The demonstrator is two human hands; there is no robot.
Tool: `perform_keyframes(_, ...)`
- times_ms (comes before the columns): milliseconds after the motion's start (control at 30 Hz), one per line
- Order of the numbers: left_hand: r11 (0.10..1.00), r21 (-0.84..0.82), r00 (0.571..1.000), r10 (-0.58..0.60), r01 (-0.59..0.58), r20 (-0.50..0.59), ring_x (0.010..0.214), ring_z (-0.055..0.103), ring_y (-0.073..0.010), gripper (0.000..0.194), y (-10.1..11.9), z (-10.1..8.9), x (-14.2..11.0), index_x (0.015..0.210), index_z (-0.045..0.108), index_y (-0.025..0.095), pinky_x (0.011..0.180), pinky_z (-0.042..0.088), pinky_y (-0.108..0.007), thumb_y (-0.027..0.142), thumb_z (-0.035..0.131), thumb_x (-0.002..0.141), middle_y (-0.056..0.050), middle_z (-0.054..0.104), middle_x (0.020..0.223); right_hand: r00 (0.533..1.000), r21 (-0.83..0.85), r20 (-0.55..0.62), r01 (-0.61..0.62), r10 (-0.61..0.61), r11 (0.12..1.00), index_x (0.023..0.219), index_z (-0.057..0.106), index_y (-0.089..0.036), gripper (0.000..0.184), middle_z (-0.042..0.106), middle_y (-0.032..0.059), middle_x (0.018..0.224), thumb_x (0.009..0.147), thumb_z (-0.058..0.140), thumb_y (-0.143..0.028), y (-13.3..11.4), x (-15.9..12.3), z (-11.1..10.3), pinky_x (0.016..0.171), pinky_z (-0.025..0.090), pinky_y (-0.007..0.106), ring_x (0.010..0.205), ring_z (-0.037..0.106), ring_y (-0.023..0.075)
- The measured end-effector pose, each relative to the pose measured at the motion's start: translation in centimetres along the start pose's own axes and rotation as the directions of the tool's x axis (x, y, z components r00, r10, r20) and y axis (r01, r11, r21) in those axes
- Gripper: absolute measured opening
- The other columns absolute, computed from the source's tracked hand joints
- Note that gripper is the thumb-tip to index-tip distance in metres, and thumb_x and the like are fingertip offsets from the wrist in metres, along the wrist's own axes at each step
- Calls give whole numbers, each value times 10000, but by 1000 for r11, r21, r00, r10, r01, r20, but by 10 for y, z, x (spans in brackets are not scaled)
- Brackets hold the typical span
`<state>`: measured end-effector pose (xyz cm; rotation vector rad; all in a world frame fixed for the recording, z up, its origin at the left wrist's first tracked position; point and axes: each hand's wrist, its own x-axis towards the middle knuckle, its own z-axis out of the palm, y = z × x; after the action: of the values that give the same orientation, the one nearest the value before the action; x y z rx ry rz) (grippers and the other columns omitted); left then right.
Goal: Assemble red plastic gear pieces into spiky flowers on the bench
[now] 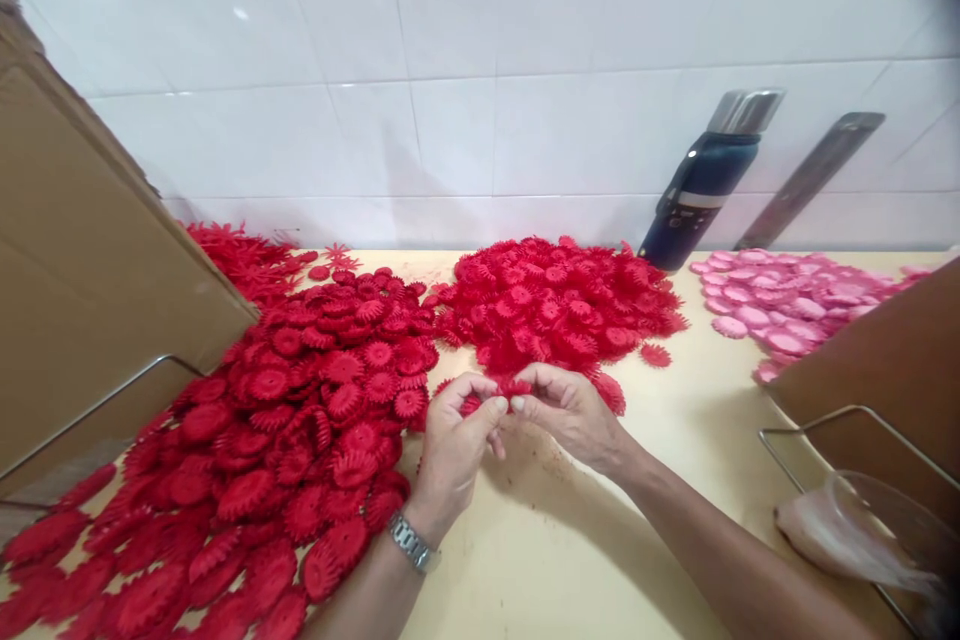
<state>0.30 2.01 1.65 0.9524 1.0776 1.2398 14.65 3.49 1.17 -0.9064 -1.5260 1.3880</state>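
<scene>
Between my two hands, above the pale tabletop (570, 540), is a small red fringed fabric disc (514, 387). My left hand (463, 430), with a metal watch (411, 542) on its wrist, pinches the disc's left side between thumb and fingers. On the other side, my right hand (566, 415) grips it the same way. Another bit of red shows at my left fingers, partly hidden. Just beyond my hands lies a heap of bright red fringed discs (562, 300). A larger pile of darker red discs (300, 420) spreads beside my left forearm.
Pink discs (795, 300) lie at the right, near a brown cardboard panel (885, 390) and a wire frame (817, 410). A dark blue bottle (697, 190) stands by the tiled wall (450, 130). Cardboard (97, 200) rises at left. A clear plastic bag (855, 530) sits lower right.
</scene>
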Motion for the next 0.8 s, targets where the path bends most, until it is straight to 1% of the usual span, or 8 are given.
perform_keyframes(100, 1000, -18, 1000, 3, -3, 14, 391, 437, -44, 159, 0, 1, -1, 745, 554, 144, 351, 383, -191, 244, 641, 657, 58, 487, 606, 999, -25, -48, 17, -19, 1000, 792, 582, -158, 201, 587, -4, 709, 785, 586, -359, 1, 0, -1, 612, 415, 237, 644, 524, 108)
perform_keyframes(233, 999, -41, 1000, 19, -20, -6, 408, 426, -51, 198, -1, 1, -2, 803, 561, 149, 352, 388, -187, 278, 640, 677, 58, 482, 591, 990, -162, -135, 10, -32, 987, 706, 528, -162, 206, 516, -30, 647, 808, 537, -341, -6, -1, -1, 561, 364, 210, 594, 449, 86)
perform_keyframes(400, 990, 42, 991, 133, -133, -12, 431, 428, -46, 169, -6, -3, -2, 835, 572, 165, 376, 386, -176, 289, 612, 728, 52, 491, 630, 980, -348, -192, -21, -50, 937, 593, 390, -178, 280, 367, -53, 568, 802, 514, -316, -13, -2, 0, 485, 265, 202, 536, 332, 73)
perform_keyframes(467, 985, 93, 989, 139, -143, 44, 413, 416, -36, 173, -8, -4, -1, 860, 579, 169, 370, 368, -171, 289, 606, 738, 46, 509, 663, 982, -322, -188, -30, -33, 946, 597, 385, -180, 300, 362, -53, 567, 796, 525, -354, -12, -2, 1, 478, 257, 203, 530, 322, 73)
perform_keyframes(567, 983, 146, 987, 94, -113, 127, 377, 382, -33, 184, -9, -4, 0, 868, 592, 169, 345, 325, -170, 298, 603, 737, 43, 514, 639, 992, -158, -129, -32, 11, 987, 629, 395, -182, 331, 388, -52, 578, 786, 543, -433, -8, -2, 1, 484, 276, 201, 527, 335, 71)
perform_keyframes(633, 970, 202, 984, 106, -134, 141, 375, 380, -42, 164, -8, -3, 0, 842, 612, 169, 352, 315, -172, 288, 610, 729, 48, 496, 582, 995, -88, -94, -30, 22, 996, 629, 395, -180, 347, 387, -54, 576, 766, 574, -444, -4, -1, 1, 483, 275, 200, 523, 328, 67)
perform_keyframes(700, 937, 282, 974, 167, -205, 153, 437, 440, -68, 104, -4, -3, -1, 787, 636, 172, 417, 364, -180, 251, 613, 724, 37, 501, 563, 997, -88, -79, -24, 17, 996, 612, 392, -179, 353, 376, -57, 568, 742, 608, -426, -3, -1, 1, 478, 266, 199, 525, 315, 66)
perform_keyframes(800, 849, 392, 935, 303, -353, 185, 628, 536, -120, 51, 5, -2, -3, 728, 650, 181, 591, 432, -213, 188, 600, 723, -5, 567, 658, 998, -155, -56, -33, 25, 987, 598, 406, -176, 337, 373, -56, 559, 731, 625, -394, -5, -1, -1, 475, 260, 202, 532, 313, 68)
